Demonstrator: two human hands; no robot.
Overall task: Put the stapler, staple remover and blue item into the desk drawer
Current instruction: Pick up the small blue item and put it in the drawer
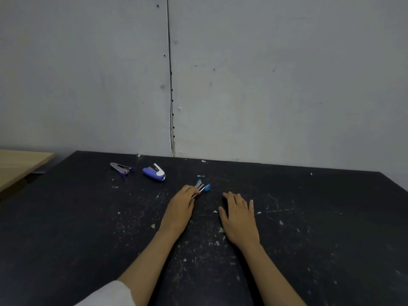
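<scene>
A black, scuffed desk [88, 217] fills the lower half of the view. The blue item [204, 186], metal with two light-blue ends, lies near the desk's middle; the fingers of my left hand [181, 208] are closed over its near metal end. My right hand [239, 215] rests flat on the desk just to the right, fingers apart, holding nothing. A violet and white stapler [154, 172] lies farther back on the left. Left of it sits a silver staple remover with purple grips [120, 169]. No drawer is visible.
A grey panelled wall [265, 85] rises right behind the desk's far edge. A light wooden tabletop [19, 164] stands to the left, separated by a narrow gap. White flecks and scratches dot the desk surface.
</scene>
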